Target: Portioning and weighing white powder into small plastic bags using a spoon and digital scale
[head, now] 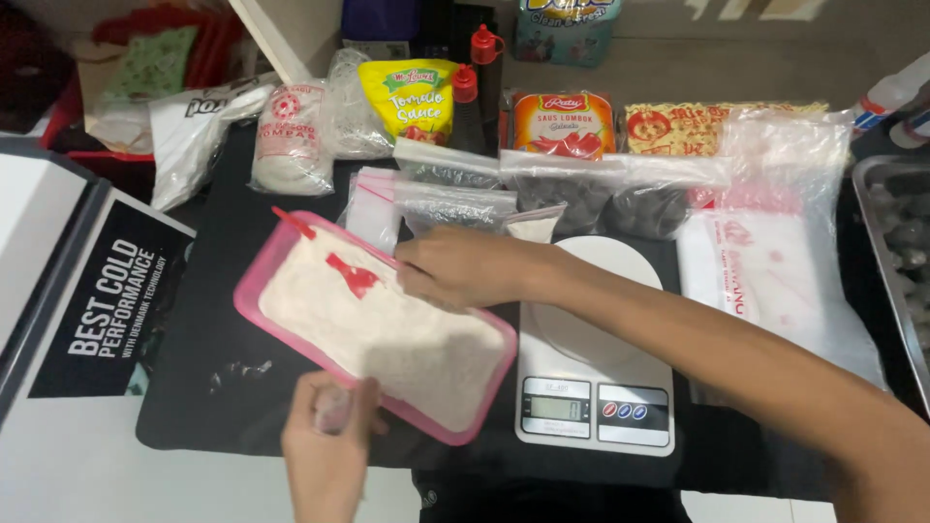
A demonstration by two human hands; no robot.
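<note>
While the left hand (327, 453) curls closed around something small and pale at the bottom centre of the frame, too hidden between the fingers to identify, the right hand (463, 271) lies across the far rim of the pink rectangular plastic tray (254, 308) filled with white powder, fingers bent and touching that rim; whether it grips anything I cannot tell. A red plastic scoop (351, 276) lies in the powder, its thin handle pointing to the upper left corner of the tray.

The tray sits tilted at the centre of the frame on a black mat (203, 339) covering the counter, just left of a white digital kitchen scale (593, 387) with a round platform. Behind them, across the upper part of the frame, lie clear zip bags of dark contents (572, 194), a yellow sauce pouch (415, 97), a white sack of powder (288, 140) and red-capped squeeze bottles (467, 92).

Judging from this, the step in hand looks like coating or portioning a small piece with the powder. A next move would call for steadying the tray, since it overhangs close to the scale.
</note>
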